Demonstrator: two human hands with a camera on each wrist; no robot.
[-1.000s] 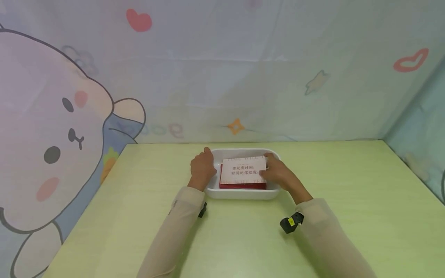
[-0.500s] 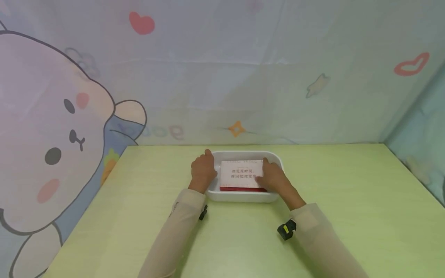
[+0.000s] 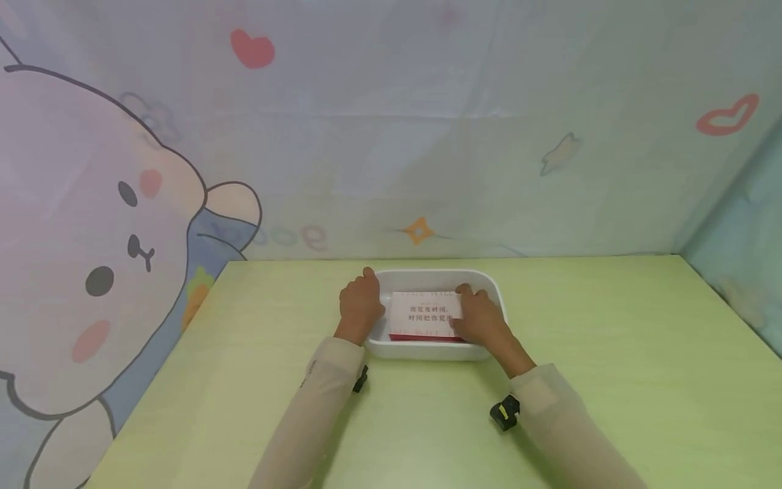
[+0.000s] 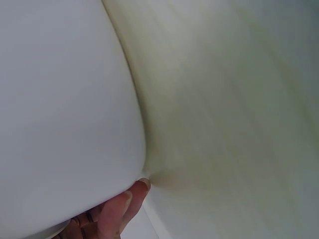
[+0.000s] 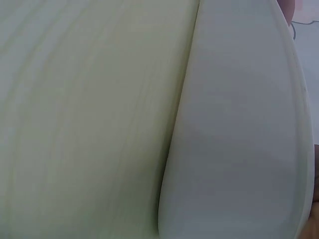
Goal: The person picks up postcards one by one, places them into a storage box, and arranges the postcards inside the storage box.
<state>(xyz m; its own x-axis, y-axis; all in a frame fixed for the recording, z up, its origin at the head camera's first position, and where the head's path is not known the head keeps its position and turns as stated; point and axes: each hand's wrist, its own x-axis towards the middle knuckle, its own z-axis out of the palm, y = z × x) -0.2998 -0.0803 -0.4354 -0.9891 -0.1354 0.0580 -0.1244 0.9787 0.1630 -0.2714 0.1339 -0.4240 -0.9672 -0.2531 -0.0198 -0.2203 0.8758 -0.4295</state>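
A white rectangular tray (image 3: pixel 427 351) stands on the table in the head view. Inside lies a white booklet (image 3: pixel 424 314) with printed text, over a red book (image 3: pixel 421 337) whose front edge alone shows. My left hand (image 3: pixel 360 303) holds the tray's left rim; in the left wrist view its fingers (image 4: pixel 115 214) curl against the outer wall (image 4: pixel 60 109). With thumb and fingers spread along its right end, my right hand (image 3: pixel 479 316) pinches the booklet. The right wrist view shows mostly the tray's outside wall (image 5: pixel 234 124), with a bit of hand behind the rim.
The pale green table (image 3: pixel 611 380) extends to both sides and in front of the tray. A printed cloth (image 3: pixel 366 136) hangs behind the table's back edge. Small black wrist cameras (image 3: pixel 505 413) sit below each wrist.
My right hand has brought the white booklet down and slightly toward me, so less of the red book shows. My left hand keeps its hold on the tray rim. The head view has tilted slightly.
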